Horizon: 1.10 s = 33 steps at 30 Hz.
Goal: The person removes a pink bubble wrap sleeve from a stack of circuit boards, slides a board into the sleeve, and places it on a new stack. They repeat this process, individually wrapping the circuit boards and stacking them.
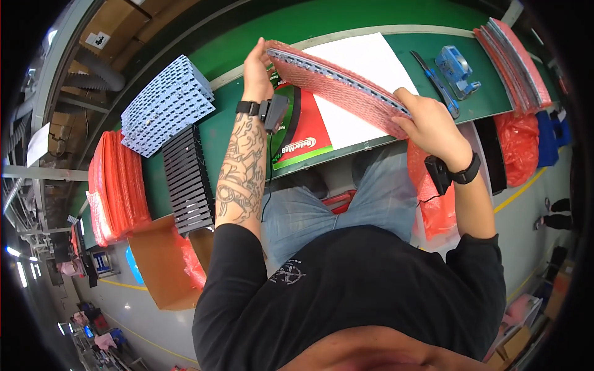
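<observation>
Both hands hold a flat pink bubble-wrap bag (328,91) up above the bench, tilted, with its open edge toward me. Along that edge shows a light-blue panel with dark slots. My left hand (256,69) closes on the far left end of the bag, its fingers partly hidden behind it. At the near right end my right hand (431,120) grips the bag, thumb and fingers on either side. Beneath the bag lie a white sheet (365,62) and a red, green and black printed sheet (312,123).
To the left are a stack of blue slotted panels (167,102), a black slotted rack (187,179), piled red bubble bags (117,188) and a cardboard box (162,266). On the right sit a blue tape dispenser (456,69), blue-handled scissors (439,86) and stacked wrapped panels (510,65).
</observation>
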Available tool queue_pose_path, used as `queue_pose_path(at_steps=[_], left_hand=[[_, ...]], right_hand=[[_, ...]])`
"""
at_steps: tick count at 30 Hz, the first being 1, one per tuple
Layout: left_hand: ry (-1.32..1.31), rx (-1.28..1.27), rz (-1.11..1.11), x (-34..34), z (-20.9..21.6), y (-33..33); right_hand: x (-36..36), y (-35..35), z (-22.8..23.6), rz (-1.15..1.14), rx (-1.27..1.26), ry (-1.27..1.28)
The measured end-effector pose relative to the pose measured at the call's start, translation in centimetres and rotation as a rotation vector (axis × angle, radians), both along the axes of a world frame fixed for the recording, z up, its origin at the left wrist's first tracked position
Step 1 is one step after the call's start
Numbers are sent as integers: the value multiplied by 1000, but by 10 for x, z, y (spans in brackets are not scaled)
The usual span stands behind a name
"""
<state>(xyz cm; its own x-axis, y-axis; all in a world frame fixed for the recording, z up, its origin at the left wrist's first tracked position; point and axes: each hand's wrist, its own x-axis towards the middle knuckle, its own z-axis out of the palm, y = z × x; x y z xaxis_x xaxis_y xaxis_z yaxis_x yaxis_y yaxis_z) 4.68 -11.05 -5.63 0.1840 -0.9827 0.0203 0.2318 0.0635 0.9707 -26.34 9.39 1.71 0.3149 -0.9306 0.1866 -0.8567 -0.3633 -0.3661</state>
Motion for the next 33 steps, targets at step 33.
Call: queue_pose_path(at_steps=[33], left_hand=[[-305, -310, 83, -40, -13, -29]], right_hand=[[-12, 1, -22, -137, -105, -209]])
